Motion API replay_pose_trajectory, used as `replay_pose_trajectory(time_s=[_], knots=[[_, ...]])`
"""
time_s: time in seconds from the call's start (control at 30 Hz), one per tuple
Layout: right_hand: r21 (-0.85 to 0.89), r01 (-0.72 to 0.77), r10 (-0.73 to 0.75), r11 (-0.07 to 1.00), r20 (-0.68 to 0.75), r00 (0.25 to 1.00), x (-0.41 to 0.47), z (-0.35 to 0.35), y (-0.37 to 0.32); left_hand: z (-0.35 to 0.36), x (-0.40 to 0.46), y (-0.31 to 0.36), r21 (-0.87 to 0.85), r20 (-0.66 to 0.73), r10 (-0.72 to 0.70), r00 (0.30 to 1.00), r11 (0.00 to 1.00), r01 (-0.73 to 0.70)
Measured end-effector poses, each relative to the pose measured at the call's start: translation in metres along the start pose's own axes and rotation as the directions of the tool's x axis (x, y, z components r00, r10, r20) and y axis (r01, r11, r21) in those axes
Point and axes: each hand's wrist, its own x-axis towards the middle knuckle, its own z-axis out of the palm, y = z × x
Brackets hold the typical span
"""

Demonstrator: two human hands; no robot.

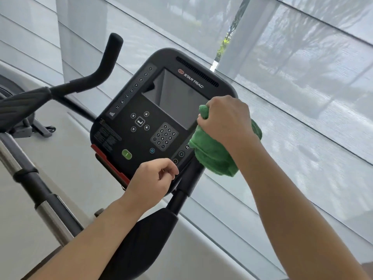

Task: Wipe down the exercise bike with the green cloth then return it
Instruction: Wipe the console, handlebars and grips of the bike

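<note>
The exercise bike's black console (141, 110) fills the middle of the view, with a dark screen (177, 98), a number keypad and a green button. My right hand (226, 120) grips a bunched green cloth (214, 154) against the console's right edge, beside the screen's lower right corner. Most of the cloth hangs below the hand. My left hand (153, 180) is at the console's lower edge with its fingers curled; whether it holds the edge is hidden.
A black handlebar (101, 63) rises at the left of the console. A padded arm rest (22, 102) sits at far left, and another pad (149, 229) lies under my left arm. A metal rail (40, 201) runs along the lower left. Window blinds (302, 77) stand behind.
</note>
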Motion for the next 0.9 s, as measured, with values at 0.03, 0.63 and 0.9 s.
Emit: replay_pose_trajectory(time_s=[0.03,0.63,0.9], knots=[[0.018,0.060,-0.061,0.998,0.048,0.997,0.005,-0.003,0.006,0.001,0.000,0.000,-0.011,0.007,-0.003,1.000,1.000,0.003],[0.710,-0.266,0.541,0.652,-0.190,0.820,-0.072,0.045,-0.041,0.001,-0.034,0.017,0.089,0.055,-0.081,0.995,0.993,0.076],[0.753,-0.478,0.574,0.452,0.165,0.802,-0.133,0.064,-0.064,-0.009,-0.073,0.011,0.212,0.034,-0.034,0.999,0.977,0.026]])
